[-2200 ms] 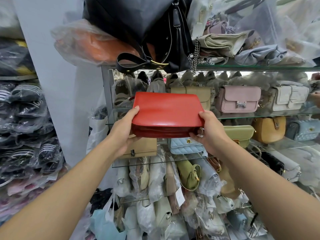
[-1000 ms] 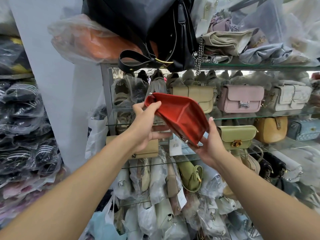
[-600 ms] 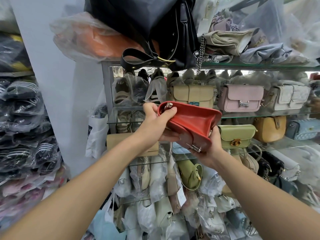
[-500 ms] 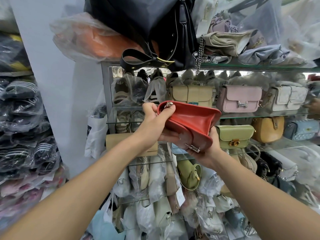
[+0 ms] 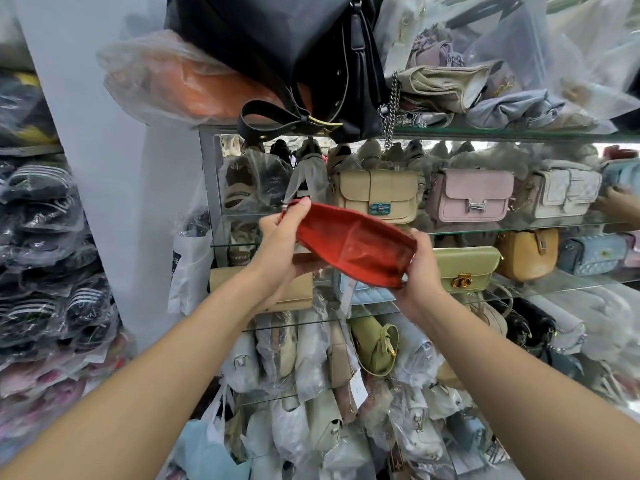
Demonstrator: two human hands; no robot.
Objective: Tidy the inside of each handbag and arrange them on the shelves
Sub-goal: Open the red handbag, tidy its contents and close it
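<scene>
- Glass shelves crowded with handbags, many of them plastic-wrapped, fill the background.
- The red handbag hangs in the air before them, mouth towards the camera, its long axis sloping from upper left to lower right.
- The left hand pinches its left end, and the right hand curls its fingers round the right end.
- The bag's inside is dim, so any contents are unclear.

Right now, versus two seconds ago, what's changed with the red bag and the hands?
The red handbag, earlier closed with its flat side to the camera, has been tipped so its open mouth faces the camera. The left hand shifted up to pinch the left rim; the right hand still grips the right end. The beige bag and pink bag behind stayed put.
</scene>
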